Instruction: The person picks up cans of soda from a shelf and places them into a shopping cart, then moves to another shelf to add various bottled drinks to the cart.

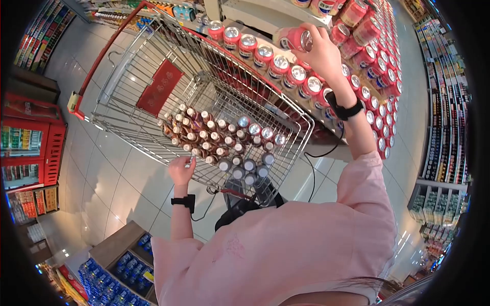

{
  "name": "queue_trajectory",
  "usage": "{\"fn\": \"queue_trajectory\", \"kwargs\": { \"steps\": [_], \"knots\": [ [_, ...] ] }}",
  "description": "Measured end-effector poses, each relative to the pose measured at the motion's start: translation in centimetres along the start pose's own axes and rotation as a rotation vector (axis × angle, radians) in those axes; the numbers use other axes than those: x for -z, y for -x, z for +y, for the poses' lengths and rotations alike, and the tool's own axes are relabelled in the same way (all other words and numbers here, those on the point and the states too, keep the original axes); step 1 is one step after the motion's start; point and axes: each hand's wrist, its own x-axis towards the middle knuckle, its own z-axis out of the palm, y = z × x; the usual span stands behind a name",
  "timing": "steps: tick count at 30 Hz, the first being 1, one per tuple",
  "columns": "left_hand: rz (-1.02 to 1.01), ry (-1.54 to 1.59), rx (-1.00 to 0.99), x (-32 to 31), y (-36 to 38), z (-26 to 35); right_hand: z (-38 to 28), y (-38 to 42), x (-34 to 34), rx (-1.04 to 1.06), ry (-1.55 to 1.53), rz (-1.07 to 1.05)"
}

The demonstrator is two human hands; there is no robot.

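Note:
My right hand [320, 50] is wrapped round a pink-red drink can [291, 37] above the front row of a can display. Its silver top faces my palm, and the fingers cover part of it. Below the hand stands a row of matching upright cans [280, 66]. My left hand [181, 171] is beside the near side of a shopping cart [301, 168], thumb apart from loosely bent fingers, with nothing seen in it. Inside the cart are many white-capped dark bottles [204, 133], several silver-topped cans [255, 128] and grey-capped bottles [249, 166].
Stacked cans [375, 76] rise to the right of the display. A red drinks cooler [30, 137] stands at the left, and blue bottles [115, 278] fill boxes at lower left. Tall stocked shelves [444, 102] line the right side. A black cable [312, 178] hangs near the cart.

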Motion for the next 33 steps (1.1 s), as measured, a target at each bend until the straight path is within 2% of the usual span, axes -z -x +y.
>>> {"fn": "queue_trajectory", "kwargs": {
  "steps": [2,4,8,12,14,17,19,20,22,24,28,32,33],
  "knots": [
    [0.001,0.003,-0.019,0.0,0.2,-0.1,-2.3,2.2,1.2,0.033,-0.138,-0.096],
    [0.006,0.017,-0.027,0.0,0.0,0.0,-4.4,4.5,-0.2,0.123,-0.121,-0.186],
    [0.030,0.020,-0.041,0.1,-0.1,0.0,-7.0,9.3,-8.5,0.239,-0.173,-0.386],
    [0.051,0.007,-0.048,0.1,0.0,0.2,-7.4,13.4,-20.6,0.125,-0.125,-0.592],
    [0.062,0.021,-0.079,0.4,-0.6,0.0,-7.5,14.8,-26.0,0.054,-0.105,-0.594],
    [0.099,0.006,-0.096,-0.1,0.2,-0.4,-7.0,16.7,-33.0,0.080,-0.103,-0.499],
    [0.050,0.051,-0.053,0.2,-0.2,-0.2,-6.7,17.4,-36.6,0.087,-0.033,-0.509],
    [0.054,0.069,-0.036,0.3,0.0,-0.4,-6.5,18.0,-38.6,0.006,-0.044,-0.577],
    [-0.089,0.025,-0.004,1.1,-0.3,-0.1,-5.6,19.0,-41.3,-0.038,0.007,-0.612],
    [-0.010,0.084,-0.030,1.0,-0.9,-0.3,-4.1,20.8,-46.7,-0.102,0.104,-0.635],
    [0.014,0.094,-0.058,1.1,-0.7,-0.2,-5.6,20.2,-43.9,-0.198,0.084,-0.862],
    [0.023,0.060,-0.066,0.9,-0.6,-0.5,-6.0,20.7,-44.5,-0.131,0.052,-0.783],
    [0.023,0.055,-0.064,0.9,-0.4,-0.4,-5.9,20.7,-44.6,-0.122,0.074,-0.846]
  ]
}}
